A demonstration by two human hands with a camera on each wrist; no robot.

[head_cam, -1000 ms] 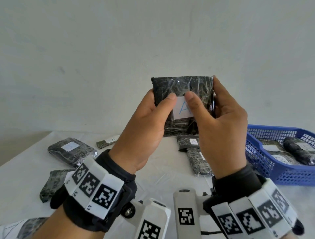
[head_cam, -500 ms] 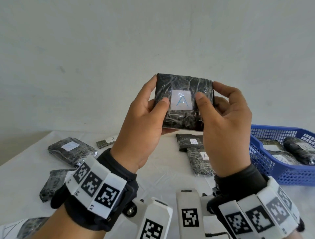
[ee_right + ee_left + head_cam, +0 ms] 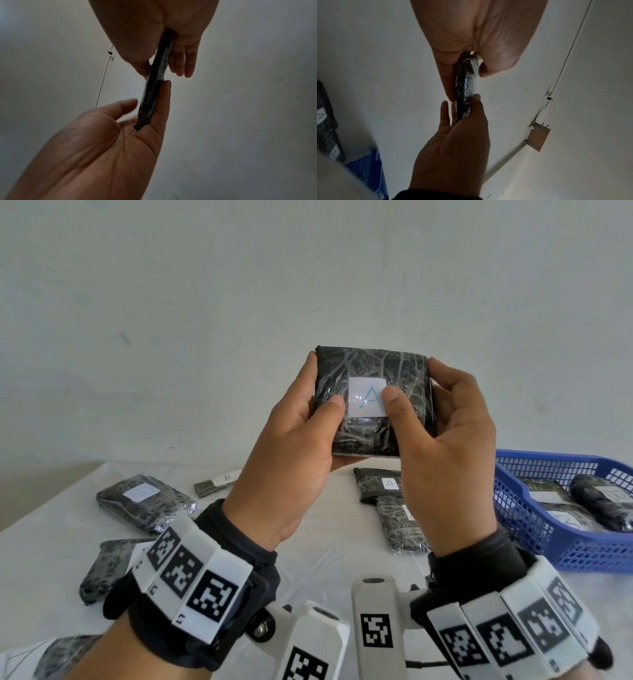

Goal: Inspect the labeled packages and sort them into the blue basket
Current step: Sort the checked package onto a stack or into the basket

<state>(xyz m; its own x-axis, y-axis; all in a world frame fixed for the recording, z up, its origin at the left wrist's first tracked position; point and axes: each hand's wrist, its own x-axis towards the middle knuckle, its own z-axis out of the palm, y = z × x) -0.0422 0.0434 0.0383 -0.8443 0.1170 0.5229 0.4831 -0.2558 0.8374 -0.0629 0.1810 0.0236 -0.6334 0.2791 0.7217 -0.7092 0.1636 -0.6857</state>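
Head view evenly, brightly lit; glare seen on package wrap (image 3: 373, 378); straight lines bowed near edges. Wrist views dim, hands underexposed against pale wall, corners vignetted.

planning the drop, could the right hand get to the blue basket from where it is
Probably yes: the blue basket sits open-topped just right of the right hand, with nothing between. That hand, with the left hand, grips the package labelled A.

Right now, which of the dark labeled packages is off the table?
The package marked A, held up between the left hand and right hand. The other packages lie on the table or in the blue basket.
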